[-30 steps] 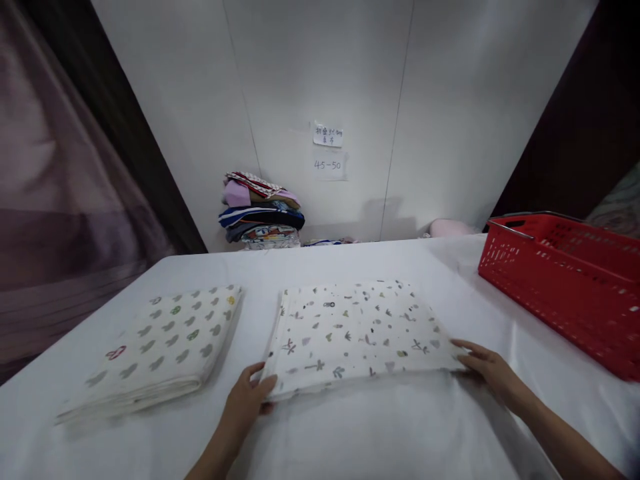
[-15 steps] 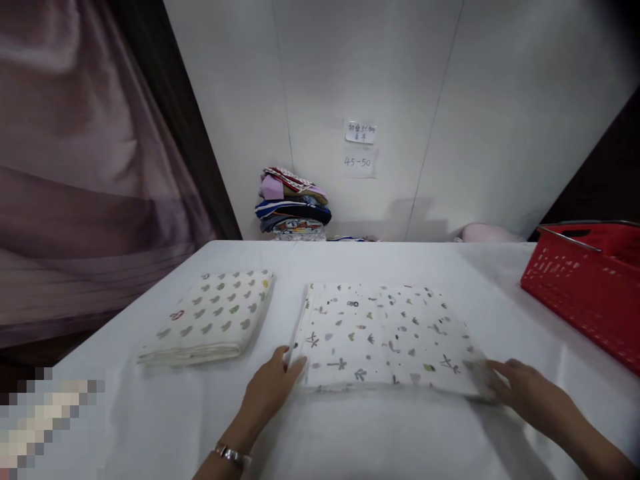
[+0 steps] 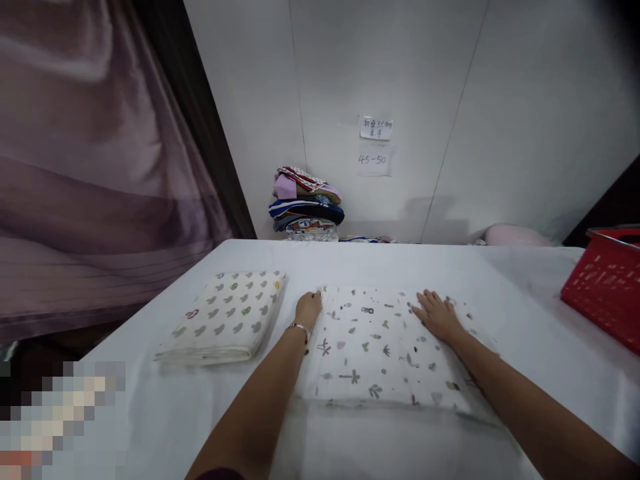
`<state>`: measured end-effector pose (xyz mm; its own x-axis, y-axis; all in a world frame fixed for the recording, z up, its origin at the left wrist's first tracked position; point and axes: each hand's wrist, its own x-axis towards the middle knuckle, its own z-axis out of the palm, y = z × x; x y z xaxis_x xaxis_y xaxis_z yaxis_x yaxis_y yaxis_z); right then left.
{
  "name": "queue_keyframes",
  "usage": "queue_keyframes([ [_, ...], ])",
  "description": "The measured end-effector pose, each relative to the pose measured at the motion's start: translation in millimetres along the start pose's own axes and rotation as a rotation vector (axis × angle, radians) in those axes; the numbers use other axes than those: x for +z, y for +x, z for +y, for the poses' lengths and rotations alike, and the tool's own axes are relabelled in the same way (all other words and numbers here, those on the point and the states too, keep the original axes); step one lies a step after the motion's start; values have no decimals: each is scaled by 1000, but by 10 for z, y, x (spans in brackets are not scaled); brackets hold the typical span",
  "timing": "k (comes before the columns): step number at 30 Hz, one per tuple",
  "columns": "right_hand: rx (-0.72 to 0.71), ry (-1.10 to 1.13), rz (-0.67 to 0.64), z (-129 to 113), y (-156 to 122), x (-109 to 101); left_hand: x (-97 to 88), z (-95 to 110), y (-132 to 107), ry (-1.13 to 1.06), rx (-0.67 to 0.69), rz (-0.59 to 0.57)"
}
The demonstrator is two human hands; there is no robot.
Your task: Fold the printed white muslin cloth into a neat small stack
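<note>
A folded white cloth with small printed shapes lies flat on the white table in front of me. My left hand rests at the cloth's far left corner, fingers curled against its edge. My right hand lies flat on top of the cloth near its far side, fingers spread. A second folded cloth with grey and green leaf prints lies to the left, apart from both hands.
A red plastic basket stands at the table's right edge. A stack of folded clothes sits against the white wall behind the table. A mauve curtain hangs at the left. Paper labels are stuck on the wall.
Both hands moved from the cloth's near corners to its far side; the right hand now lies on top of it. The view shifted left, so the basket sits nearer the frame's edge.
</note>
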<state>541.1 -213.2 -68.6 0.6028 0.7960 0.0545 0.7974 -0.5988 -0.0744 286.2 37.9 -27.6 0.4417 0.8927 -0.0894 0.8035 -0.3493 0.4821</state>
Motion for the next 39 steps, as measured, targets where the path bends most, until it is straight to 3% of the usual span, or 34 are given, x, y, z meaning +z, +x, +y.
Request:
queue_keyframes([
  [7, 4, -66, 17, 94, 40, 108, 49, -83, 173, -109, 30, -46],
  [22, 45, -97, 38, 84, 29, 151, 59, -177, 500, -415, 322, -206],
  [32, 24, -97, 55, 119, 20, 184, 162, -221, 706, -444, 272, -126],
  [36, 43, -82, 50, 118, 23, 187, 108, -218, 648, -487, 235, -90],
  [39, 28, -84, 72, 126, 28, 195, 48, -230, 520, -500, 189, 5],
])
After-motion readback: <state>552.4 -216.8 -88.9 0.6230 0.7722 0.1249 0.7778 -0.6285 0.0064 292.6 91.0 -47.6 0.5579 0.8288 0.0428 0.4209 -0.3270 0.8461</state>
